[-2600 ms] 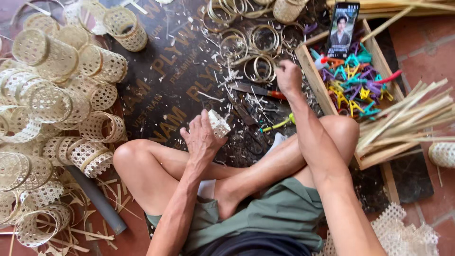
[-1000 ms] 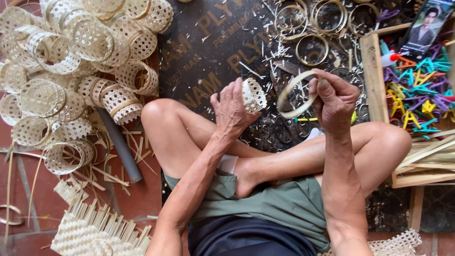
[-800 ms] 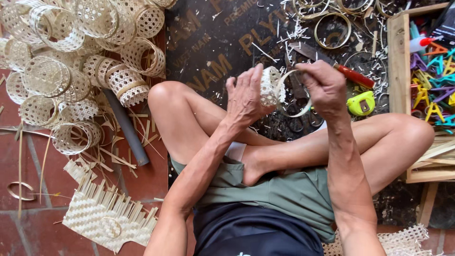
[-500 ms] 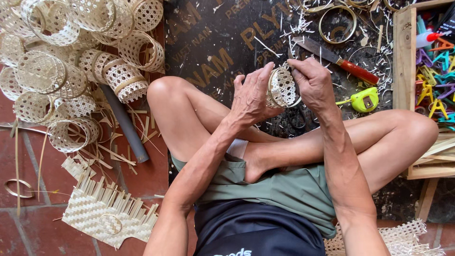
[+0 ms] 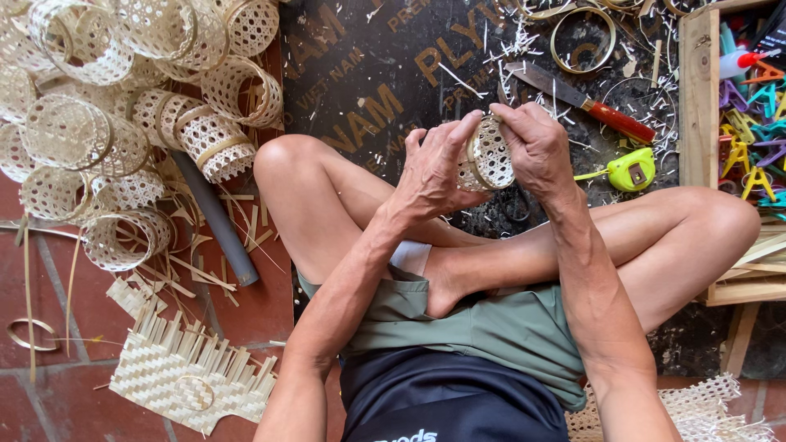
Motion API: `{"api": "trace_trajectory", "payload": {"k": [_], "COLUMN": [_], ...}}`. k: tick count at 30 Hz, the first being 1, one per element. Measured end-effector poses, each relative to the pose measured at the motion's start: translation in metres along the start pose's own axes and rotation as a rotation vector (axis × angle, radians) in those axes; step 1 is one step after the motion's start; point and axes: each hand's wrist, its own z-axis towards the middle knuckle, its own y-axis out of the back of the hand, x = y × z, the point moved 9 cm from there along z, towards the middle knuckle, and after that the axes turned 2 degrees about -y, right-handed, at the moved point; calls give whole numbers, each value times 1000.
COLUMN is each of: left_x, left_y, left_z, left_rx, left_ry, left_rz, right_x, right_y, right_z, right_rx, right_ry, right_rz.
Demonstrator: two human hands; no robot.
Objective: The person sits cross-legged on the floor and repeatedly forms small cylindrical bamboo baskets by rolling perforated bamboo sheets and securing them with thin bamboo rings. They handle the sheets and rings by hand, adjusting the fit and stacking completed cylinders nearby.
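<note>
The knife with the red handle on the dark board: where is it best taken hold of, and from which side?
Probably by the red handle of the knife, coming from above at its lower-right end. It lies flat on the board, blade pointing up-left, and the handle lies clear of the yellow tape measure.

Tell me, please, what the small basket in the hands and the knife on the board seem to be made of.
Small basket: probably thin bamboo or rattan strips, pale and unpainted; open lattice weave shows.
Knife: dull grey blade, likely steel; glossy red handle, plastic or painted wood, unclear which.
</note>
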Motion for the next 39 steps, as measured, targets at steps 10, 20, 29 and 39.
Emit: {"api": "trace_trajectory", "payload": {"k": [10,20,29,39], "left_x": [-16,25,52,36], "left_y": [21,17,8,7], "left_z": [2,4,-1,4], "left_rx": [-186,-166,-134,-137], "left_ry": [-178,141,291,119], "left_rz": [-98,17,14,39], "right_x": [-36,13,11,-3], "right_y": [-4,15,-21,-19], "right_z": [-14,-4,-4,-1], "right_rx": [-67,-167,-54,49], "right_ry": [-336,115,86,-45], "right_rz": [712,151,176,346]}}
